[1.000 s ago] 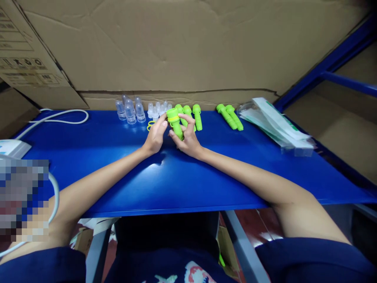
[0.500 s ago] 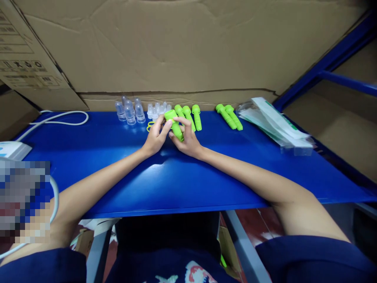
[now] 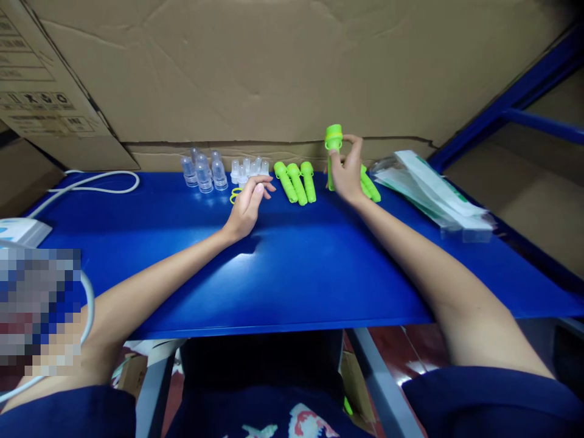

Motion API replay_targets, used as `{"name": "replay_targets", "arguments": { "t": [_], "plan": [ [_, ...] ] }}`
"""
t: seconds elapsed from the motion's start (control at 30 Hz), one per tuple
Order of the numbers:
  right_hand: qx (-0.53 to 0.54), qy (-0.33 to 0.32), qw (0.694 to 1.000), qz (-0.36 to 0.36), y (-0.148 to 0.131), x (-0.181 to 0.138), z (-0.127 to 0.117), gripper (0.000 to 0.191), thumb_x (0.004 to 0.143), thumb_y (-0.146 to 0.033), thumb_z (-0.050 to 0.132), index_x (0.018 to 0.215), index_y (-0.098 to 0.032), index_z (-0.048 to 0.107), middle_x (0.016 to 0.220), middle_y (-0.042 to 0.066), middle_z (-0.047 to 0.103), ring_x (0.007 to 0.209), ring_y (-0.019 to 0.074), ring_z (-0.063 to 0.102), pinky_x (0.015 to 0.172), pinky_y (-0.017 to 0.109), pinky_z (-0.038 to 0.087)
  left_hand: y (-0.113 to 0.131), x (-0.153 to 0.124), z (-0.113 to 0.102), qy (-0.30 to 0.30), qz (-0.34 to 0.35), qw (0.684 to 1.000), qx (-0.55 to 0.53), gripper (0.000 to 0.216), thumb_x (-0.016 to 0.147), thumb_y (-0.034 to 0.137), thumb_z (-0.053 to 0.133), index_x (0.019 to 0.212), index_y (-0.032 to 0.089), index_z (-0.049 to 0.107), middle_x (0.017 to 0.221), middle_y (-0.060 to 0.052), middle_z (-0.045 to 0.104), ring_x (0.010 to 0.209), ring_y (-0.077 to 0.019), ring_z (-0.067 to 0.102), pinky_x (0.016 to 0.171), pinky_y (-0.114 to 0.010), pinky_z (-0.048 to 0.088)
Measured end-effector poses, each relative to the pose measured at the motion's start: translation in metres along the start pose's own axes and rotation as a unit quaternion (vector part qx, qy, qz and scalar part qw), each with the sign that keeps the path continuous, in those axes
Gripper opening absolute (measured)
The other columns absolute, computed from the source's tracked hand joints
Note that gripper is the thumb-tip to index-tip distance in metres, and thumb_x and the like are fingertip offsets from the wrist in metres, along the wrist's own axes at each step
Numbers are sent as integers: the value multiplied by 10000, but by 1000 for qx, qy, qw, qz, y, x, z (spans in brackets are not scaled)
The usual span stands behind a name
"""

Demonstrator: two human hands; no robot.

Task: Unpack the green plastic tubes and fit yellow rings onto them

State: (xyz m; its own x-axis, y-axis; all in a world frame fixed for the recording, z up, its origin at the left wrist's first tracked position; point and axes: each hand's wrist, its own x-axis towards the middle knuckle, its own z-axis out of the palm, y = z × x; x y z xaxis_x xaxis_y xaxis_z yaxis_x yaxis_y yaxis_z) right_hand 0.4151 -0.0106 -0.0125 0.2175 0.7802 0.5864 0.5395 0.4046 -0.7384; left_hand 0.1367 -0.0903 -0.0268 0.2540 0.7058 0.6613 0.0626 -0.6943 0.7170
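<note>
My right hand (image 3: 347, 170) grips a green plastic tube (image 3: 333, 141) with a yellow ring near its top, holding it upright above the blue table (image 3: 292, 267), just left of two green tubes (image 3: 370, 185) lying there. My left hand (image 3: 249, 204) rests on the table with fingers loosely spread and nothing in it, beside yellow rings (image 3: 234, 194). Three green tubes (image 3: 296, 180) lie side by side between my hands. Clear plastic caps (image 3: 203, 170) and smaller clear pieces (image 3: 249, 166) stand at the back.
Clear plastic bags (image 3: 431, 191) lie at the right of the table. A white cable (image 3: 95, 179) and a white device (image 3: 20, 230) sit at the left. A cardboard wall (image 3: 274, 73) backs the table; a blue frame (image 3: 515, 103) rises at right.
My right hand carried the ringed green tube from in front of my left hand to the right and raised it upright. My left hand let go and opened.
</note>
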Motion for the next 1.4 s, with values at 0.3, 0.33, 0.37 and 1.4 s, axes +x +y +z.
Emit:
{"name": "replay_targets", "arguments": {
  "t": [0.3, 0.33, 0.37, 1.4],
  "plan": [
    [-137, -68, 984, 95, 7, -9, -2, 514, 1071, -524, 445, 1417, -145, 418, 818, 76, 710, 701, 254, 714, 748, 414, 570, 0, -1, 0, -31, 17, 999, 9, 506, 1095, 589, 332, 1196, 180, 612, 1031, -89, 715, 906, -173, 667, 903, -348, 535],
    [-165, -78, 979, 93, 9, -9, -1, 497, 1065, -504, 447, 1398, -135, 448, 884, 109, 729, 793, 277, 736, 814, 436, 569, 0, -1, -1, -33, 16, 999, 11, 506, 1096, 588, 330, 1196, 179, 612, 1031, -90, 717, 906, -173, 668, 903, -346, 536],
    [-193, -84, 973, 91, 10, -9, 0, 460, 1054, -466, 460, 1363, -127, 483, 948, 138, 739, 887, 296, 742, 878, 450, 559, 1, -1, -1, -34, 14, 999, 13, 506, 1097, 586, 328, 1193, 179, 613, 1029, -89, 719, 905, -172, 669, 902, -343, 537],
    [-489, -104, 864, 69, -12, -2, -29, 480, 931, -180, 453, 1340, 54, 540, 1395, 371, 572, 1345, 464, 539, 1032, 550, 461, -24, 14, -45, -94, -11, 869, 486, 137, 870, 172, 574, 960, 199, 673, 990, -133, 772, 1027, -365, 652, 1021, -595, 397]
  ]
}}
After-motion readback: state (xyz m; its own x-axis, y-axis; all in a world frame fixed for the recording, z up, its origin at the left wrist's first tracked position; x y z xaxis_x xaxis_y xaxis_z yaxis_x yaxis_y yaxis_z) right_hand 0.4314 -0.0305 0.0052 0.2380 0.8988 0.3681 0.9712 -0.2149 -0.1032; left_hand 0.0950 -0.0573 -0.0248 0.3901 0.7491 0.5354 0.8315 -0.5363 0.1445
